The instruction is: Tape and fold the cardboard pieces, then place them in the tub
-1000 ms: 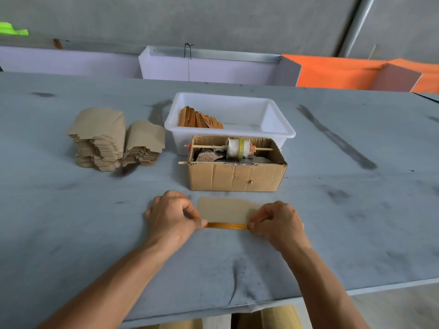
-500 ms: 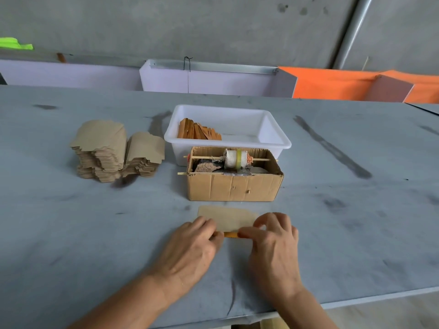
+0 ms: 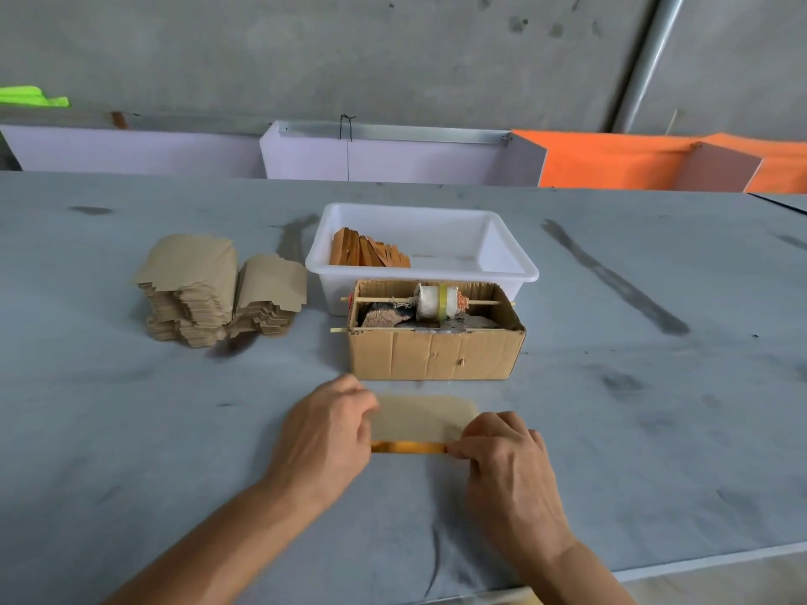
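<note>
Step in hand: taping. The flat tan cardboard piece with rounded corners [image 3: 421, 414] lies on the grey table [image 3: 131, 430], just in front of the open brown corrugated box [image 3: 434, 353]. An amber tape strip [image 3: 408, 447] runs along its near edge. Your left hand [image 3: 325, 434] covers the piece's left end, fingers curled; whether they pinch the tape I cannot tell. Your right hand [image 3: 506, 456] pinches the tape's right end at the corner.

Next, by my reading: press the tape flat along its length, fold, then carry the piece to the white plastic tub [image 3: 519, 266], where orange-brown folded pieces [image 3: 367, 253] already stand. The stack of blanks [image 3: 209, 290] waits at left.
</note>
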The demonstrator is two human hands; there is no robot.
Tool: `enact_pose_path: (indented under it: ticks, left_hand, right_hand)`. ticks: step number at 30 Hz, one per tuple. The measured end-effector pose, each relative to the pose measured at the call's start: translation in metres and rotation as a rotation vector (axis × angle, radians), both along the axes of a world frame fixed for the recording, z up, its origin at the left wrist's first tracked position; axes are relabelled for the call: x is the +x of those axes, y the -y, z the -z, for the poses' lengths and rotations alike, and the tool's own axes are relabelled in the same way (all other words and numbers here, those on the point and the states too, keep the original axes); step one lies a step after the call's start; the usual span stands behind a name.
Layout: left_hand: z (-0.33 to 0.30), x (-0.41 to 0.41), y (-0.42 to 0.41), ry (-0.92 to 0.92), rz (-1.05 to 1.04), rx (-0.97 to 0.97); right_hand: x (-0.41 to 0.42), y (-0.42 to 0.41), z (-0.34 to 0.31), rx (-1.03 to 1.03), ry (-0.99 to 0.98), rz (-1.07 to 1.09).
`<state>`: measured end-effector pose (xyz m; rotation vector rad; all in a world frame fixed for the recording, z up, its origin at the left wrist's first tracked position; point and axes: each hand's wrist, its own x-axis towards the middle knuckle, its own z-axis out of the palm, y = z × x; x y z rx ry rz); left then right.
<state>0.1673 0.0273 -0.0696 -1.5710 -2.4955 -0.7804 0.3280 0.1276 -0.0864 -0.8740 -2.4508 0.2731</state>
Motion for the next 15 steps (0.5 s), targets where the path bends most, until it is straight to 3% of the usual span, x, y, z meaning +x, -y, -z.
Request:
enact_pose_path:
  ticks: [2,5,12,15]
  left_hand:
    - [0.001,-0.003,-0.013,0.006,-0.050,-0.026]
    - [0.006,-0.007,-0.025,-0.024,-0.070,-0.220]
    - [-0.006,-0.007,-0.037,0.182,-0.106,-0.269]
    - [-0.008,-0.010,-0.039,0.179,-0.099,-0.296]
  right_hand:
    - [0.001,0.003,-0.001,-0.044,0.055,-0.017]
    - [0.006,0.006,-0.003,-0.092,0.112,-0.054]
    - [-0.006,-0.010,-0.017,-0.178,0.093,-0.019]
    - [-0.017,-0.020,-0.019,-0.163,0.142,-0.021]
